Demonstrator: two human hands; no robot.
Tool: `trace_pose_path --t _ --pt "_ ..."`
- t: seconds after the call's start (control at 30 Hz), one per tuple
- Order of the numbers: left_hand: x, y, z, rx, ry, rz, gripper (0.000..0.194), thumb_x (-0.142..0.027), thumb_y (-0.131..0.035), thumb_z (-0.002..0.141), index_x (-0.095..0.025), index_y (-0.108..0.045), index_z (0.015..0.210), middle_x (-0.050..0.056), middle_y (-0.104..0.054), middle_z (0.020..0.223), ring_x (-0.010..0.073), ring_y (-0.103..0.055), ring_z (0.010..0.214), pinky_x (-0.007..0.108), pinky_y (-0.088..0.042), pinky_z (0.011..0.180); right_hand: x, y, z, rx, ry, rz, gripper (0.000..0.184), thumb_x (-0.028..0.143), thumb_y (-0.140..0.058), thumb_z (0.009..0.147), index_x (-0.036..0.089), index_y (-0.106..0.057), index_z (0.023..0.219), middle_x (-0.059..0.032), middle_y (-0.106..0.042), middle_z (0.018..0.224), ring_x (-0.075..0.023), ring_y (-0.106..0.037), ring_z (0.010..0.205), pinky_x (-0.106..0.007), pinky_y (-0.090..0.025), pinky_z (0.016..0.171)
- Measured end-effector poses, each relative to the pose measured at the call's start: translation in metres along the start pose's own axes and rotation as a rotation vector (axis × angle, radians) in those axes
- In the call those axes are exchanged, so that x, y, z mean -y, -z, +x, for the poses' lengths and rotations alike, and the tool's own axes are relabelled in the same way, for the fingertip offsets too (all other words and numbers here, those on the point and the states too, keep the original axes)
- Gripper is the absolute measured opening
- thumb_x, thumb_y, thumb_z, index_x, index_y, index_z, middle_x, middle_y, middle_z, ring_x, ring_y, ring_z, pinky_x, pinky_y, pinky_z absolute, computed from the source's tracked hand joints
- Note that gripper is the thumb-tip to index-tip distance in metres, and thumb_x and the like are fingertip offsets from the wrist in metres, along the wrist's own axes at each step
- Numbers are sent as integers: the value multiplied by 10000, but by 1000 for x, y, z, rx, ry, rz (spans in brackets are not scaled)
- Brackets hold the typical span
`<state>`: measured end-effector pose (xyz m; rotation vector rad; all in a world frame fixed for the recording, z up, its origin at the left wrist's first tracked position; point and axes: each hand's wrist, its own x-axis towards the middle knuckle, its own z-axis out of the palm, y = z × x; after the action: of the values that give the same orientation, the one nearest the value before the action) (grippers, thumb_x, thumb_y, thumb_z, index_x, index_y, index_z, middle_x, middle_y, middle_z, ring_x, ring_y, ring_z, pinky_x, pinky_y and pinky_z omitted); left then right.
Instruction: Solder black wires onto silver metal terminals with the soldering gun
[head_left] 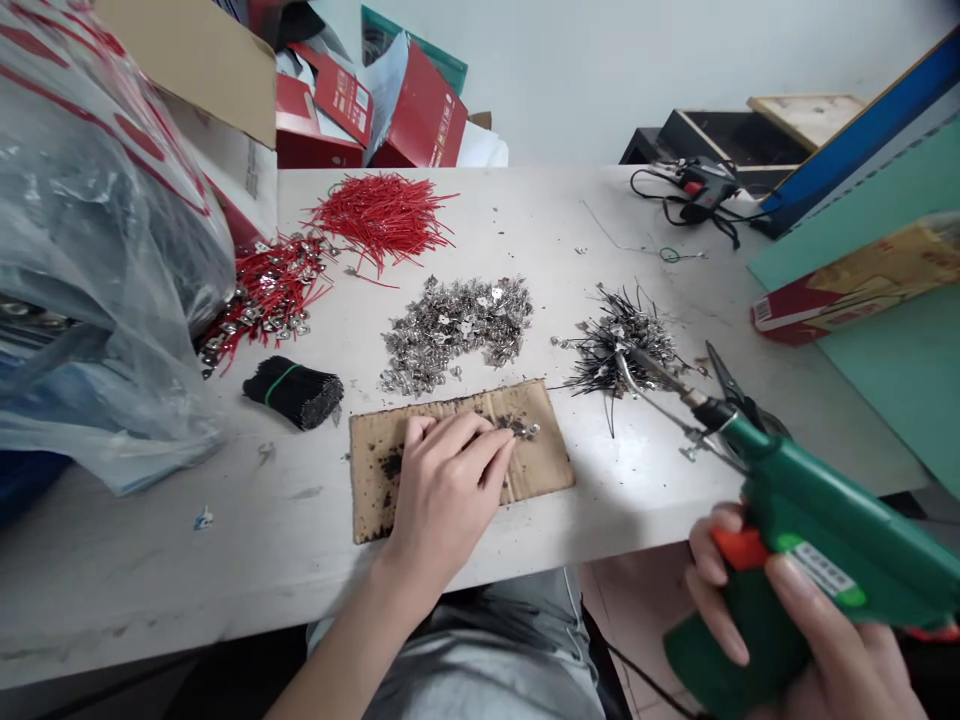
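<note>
My left hand rests on a scorched piece of cardboard, its thumb and fingertips pinched at a small metal terminal. Whether a wire is also between those fingertips is hidden. My right hand is wrapped round the grip of a green soldering gun, fingers by its red trigger. The gun's tip points left, over a pile of black wires with metal ends. Behind the cardboard lies a heap of loose metal terminals.
Red wires and red wires with terminals lie at the back left. Nearer is a banded black wire bundle. A plastic bag stands left, pliers right, and a corded black device behind.
</note>
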<state>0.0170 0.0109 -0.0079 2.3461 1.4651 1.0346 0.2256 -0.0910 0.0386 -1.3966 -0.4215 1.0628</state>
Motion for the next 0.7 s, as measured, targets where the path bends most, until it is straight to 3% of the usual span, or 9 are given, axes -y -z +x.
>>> trace_pose_path --t 0.13,0.27,0.47,0.7 --pt "0 0 0 13 -3 -8 112 -154 -645 957 -192 -732 898 -10 -700 819 147 -641 760 372 -347 763 -8 -11 45 59 233 116 204 219 -692 844 169 -685 1041 -81 -557 969 -143 -556 716 -165 -373 379" --pt "0 1 1 19 8 -7 118 -154 -638 961 -189 -731 898 -9 -691 812 146 -638 751 374 -345 764 -19 -12 74 123 249 188 140 213 -687 852 143 -696 973 -92 -559 993 -127 -533 722 -153 -370 396" --pt "0 1 1 13 5 -11 108 -159 -646 957 -185 -740 910 -8 -687 812 145 -636 749 374 -355 763 -21 -7 81 143 186 280 279 214 -679 857 127 -689 1123 -92 -545 998 -107 -495 722 -123 -357 397" --pt "1 0 0 3 9 -7 106 -170 -654 957 -195 -748 914 -8 -702 825 146 -645 748 375 -348 762 -19 -6 83 133 155 326 252 211 -691 855 124 -692 1092 -89 -535 1023 -91 -485 721 -103 -362 400"
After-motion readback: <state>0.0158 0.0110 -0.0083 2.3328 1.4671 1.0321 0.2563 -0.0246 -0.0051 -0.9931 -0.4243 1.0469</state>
